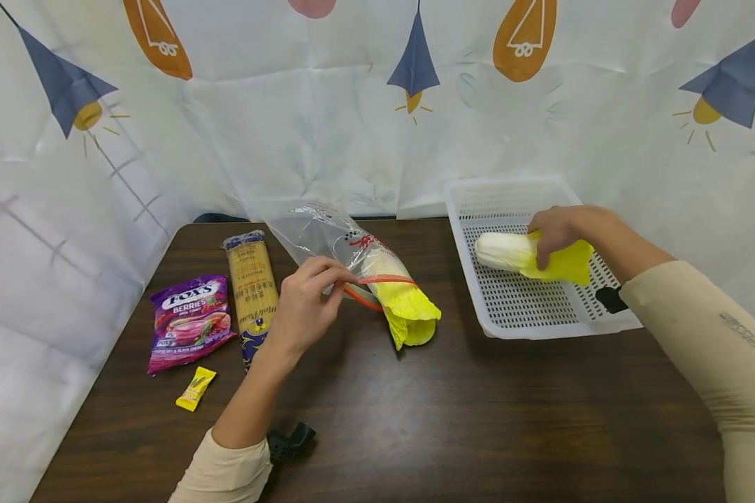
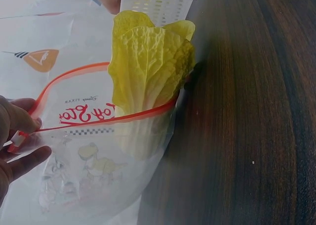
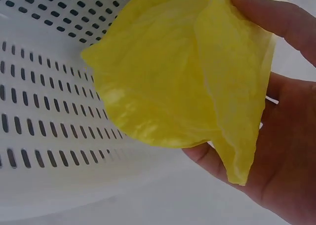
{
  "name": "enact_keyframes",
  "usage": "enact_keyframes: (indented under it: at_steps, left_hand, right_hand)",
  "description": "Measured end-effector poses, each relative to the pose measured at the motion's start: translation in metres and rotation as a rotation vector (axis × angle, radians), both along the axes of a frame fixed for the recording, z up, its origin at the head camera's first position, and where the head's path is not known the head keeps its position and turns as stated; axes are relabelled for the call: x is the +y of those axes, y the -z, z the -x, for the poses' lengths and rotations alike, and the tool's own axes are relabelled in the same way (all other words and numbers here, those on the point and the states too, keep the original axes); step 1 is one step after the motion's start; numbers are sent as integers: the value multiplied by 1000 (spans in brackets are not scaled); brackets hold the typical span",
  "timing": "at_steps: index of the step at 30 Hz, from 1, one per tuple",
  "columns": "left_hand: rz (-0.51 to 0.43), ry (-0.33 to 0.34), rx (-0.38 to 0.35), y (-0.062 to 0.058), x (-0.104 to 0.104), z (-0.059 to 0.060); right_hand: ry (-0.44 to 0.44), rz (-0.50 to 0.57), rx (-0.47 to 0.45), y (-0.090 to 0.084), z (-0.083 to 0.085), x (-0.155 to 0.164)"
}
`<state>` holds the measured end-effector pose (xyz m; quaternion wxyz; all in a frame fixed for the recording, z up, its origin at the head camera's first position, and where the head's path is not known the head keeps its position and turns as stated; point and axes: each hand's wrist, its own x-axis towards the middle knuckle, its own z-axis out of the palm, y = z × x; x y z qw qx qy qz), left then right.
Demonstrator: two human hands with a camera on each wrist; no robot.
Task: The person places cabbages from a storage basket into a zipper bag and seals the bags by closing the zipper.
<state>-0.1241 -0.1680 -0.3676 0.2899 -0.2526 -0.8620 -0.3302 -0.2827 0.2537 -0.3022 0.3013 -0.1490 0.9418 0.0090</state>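
Curtained tabletop workspace: lamp-print cloth (image 1: 352, 133) behind dark table (image 1: 478, 419).

I see a bag (image 1: 327, 237) of thin, glossy, creased clear plastic. Bagged cabbage (image 1: 410, 311) wrinkled, veined; other cabbage (image 1: 506, 252) smooth at its white end. Basket (image 1: 537, 311): smooth perforated plastic. Table (image 1: 478, 412) looks wood-grained to me, smooth, faint sheen. Candy pack (image 1: 191, 321), pasta pack (image 1: 252, 286): shiny film. Sleeve (image 1: 698, 335): matt cloth. Curtain (image 1: 346, 133): creased, matt.

from here i make out beige sleeves (image 1: 688, 349), dark lettering (image 1: 741, 330) on the right, black fittings (image 1: 291, 442) at both cuffs (image 1: 239, 454).
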Motion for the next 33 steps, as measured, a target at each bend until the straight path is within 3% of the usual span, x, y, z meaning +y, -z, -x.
enact_keyframes:
  at_steps: [9,20,28,33]
  left_hand:
    - [0,10,9,1,0,1]
    - [-9,4,-9,1,0,0]
    - [-9,3,-12,2,0,1]
    - [-11,6,-4,2,0,2]
  right_hand:
    - [62,94,-4,-8,-9,8]
    - [110,204,153,-16,-25,9]
    - [208,304,201,-29,-48,5]
    - [213,371,214,-37,-68,-8]
